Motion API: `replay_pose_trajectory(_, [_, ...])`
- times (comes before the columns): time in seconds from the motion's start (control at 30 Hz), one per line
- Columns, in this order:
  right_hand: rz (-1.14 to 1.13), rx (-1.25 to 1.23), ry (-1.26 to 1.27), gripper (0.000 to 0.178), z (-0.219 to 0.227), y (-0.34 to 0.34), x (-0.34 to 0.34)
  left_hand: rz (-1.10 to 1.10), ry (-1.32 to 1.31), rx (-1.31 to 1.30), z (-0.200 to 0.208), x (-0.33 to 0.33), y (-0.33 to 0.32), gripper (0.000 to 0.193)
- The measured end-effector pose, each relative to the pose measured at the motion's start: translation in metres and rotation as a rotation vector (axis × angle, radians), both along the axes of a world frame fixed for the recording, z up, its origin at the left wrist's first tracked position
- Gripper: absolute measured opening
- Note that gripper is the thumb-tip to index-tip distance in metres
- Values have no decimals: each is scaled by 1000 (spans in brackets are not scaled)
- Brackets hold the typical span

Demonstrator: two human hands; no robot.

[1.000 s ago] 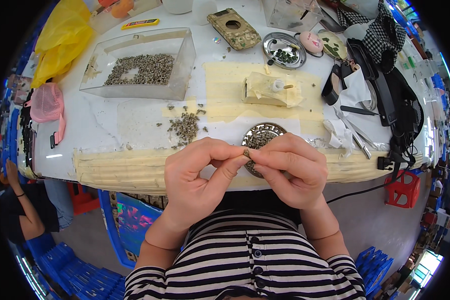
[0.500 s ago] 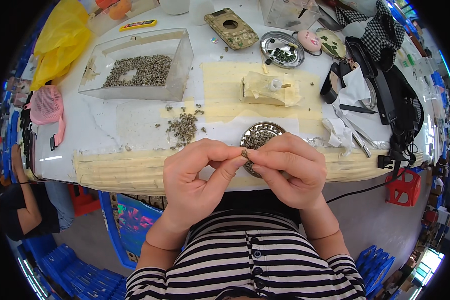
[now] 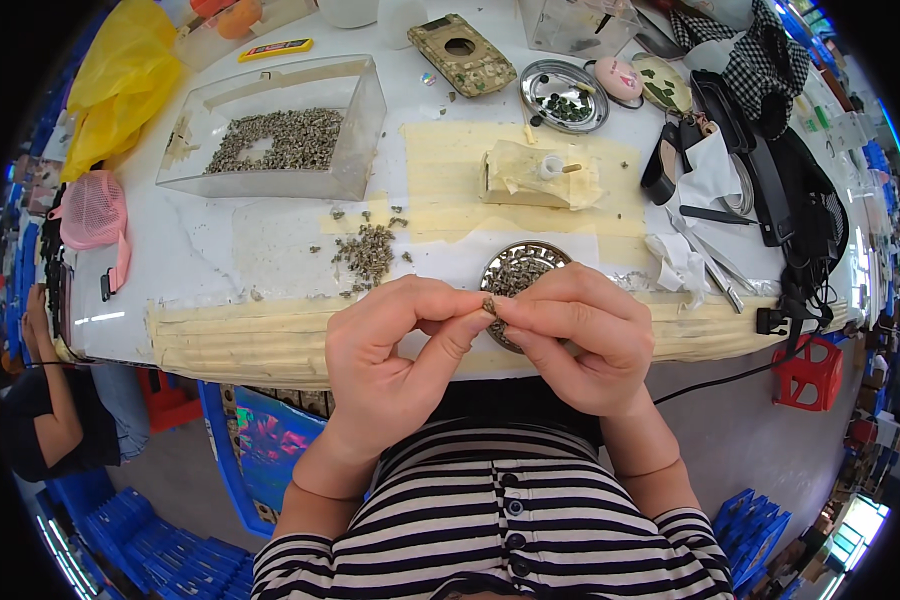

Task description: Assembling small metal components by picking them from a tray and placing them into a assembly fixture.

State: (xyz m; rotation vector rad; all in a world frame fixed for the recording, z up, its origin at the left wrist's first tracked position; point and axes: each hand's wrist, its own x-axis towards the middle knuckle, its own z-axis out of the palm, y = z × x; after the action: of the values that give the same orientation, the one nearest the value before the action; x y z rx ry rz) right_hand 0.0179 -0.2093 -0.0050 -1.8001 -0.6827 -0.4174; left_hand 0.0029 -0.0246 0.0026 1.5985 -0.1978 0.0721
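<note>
Both hands meet over the table's front edge, fingertips pinched around one small camouflage-coloured part [image 3: 489, 306]. My left hand [image 3: 395, 345] grips it between thumb and forefinger; my right hand [image 3: 585, 335] pinches its other side. The part's exact kind is too small to make out. Just behind my right fingers stands a round metal dish [image 3: 536, 248] filled with similar small parts, partly hidden by that hand. A loose pile of the same small parts [image 3: 368, 254] lies on the table beyond my left hand.
A clear plastic box [image 3: 360, 150] with many small parts stands at the back left. Behind the dish sits a tape-covered block [image 3: 515, 180]. Farther back are a camouflage toy hull [image 3: 480, 75] and a metal plate [image 3: 595, 118]. Tweezers [image 3: 715, 270] lie right; another person [image 3: 55, 420] sits left.
My hands keep nearly the same pinch on the small part, with only a slight shift. At the far left, the other person's hands have moved a little.
</note>
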Motion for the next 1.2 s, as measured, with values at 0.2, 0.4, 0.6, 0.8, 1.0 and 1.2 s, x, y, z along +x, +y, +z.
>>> replay_pose_trajectory(0.2, [3, -1, 0, 27, 0, 0, 0, -3, -1, -12, 1, 0, -1, 8])
replay_pose_trajectory(0.4, [10, 5, 27, 28, 2, -2, 0, -3, -13, -9, 3, 3, -1, 8])
replay_pose_trajectory(0.6, [1, -4, 30, 28, 2, -2, 0, 10, 36, -41, 4, 2, -4, 8])
replay_pose_trajectory(0.8, [-4, 6, 26, 27, 0, -1, -1, 20, 38, -41, 3, 1, -4, 8])
replay_pose_trajectory(1.0, [-1, 3, 18, 27, 0, -1, 0, 27, 38, -38, 4, 0, -4, 9])
replay_pose_trajectory(1.2, [0, 3, 9, 27, 0, -1, 0, 25, 27, -34, 2, 0, -4, 9])
